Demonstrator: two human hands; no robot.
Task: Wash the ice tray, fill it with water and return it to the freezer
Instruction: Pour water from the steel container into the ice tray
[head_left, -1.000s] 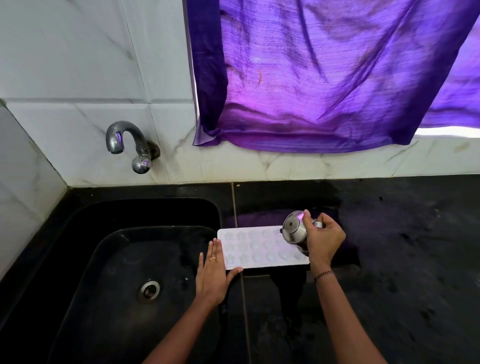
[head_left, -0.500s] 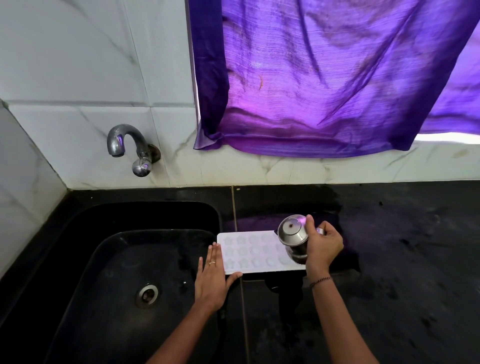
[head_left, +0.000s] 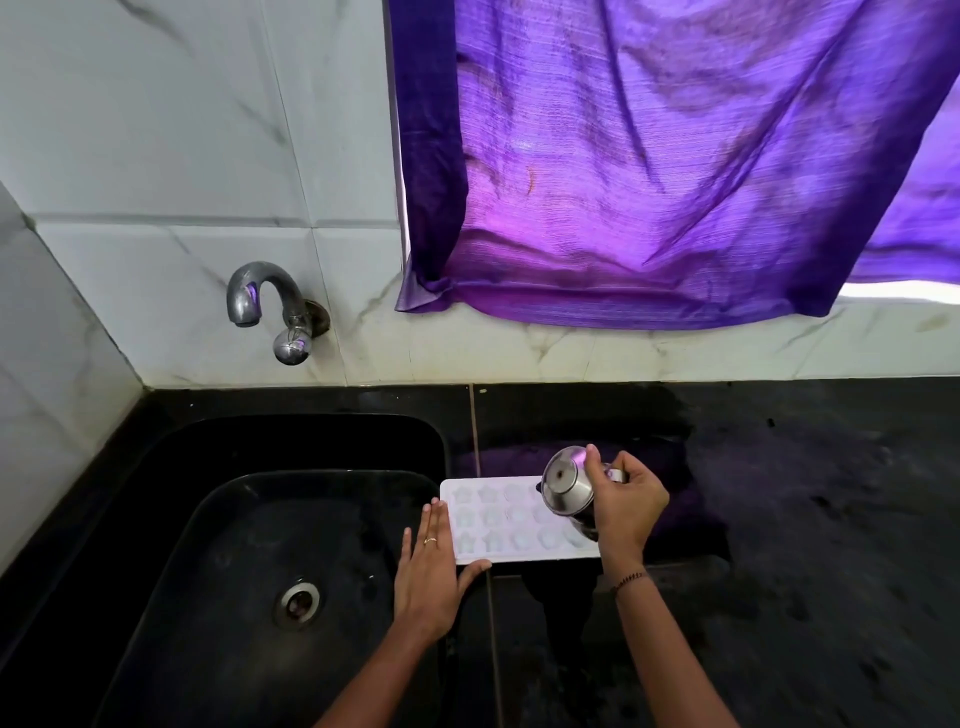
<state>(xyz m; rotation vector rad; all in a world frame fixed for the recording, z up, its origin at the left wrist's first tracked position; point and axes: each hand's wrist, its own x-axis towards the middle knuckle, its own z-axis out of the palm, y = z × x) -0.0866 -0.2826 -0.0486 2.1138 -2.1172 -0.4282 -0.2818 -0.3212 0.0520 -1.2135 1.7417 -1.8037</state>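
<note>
Left hand (head_left: 427, 577): fingers straight and together, laid flat against the left end of the white ice tray (head_left: 493, 519), thumb touching its near edge. Right hand (head_left: 626, 512): fingers curled round a steel cup (head_left: 566, 480), held tipped on its side above the right part of the tray. Tray position: flat on the black table (head_left: 805, 519), just right of the black sink (head_left: 234, 545). A metal tap (head_left: 265, 296) projects from the tiled wall beyond the sink; a purple curtain (head_left: 649, 182) hangs at far right.

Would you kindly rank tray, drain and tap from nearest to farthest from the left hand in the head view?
1. Tray: touches the left hand, right of it.
2. Drain: in the sink, left.
3. Tap: high, beyond the sink.
</note>
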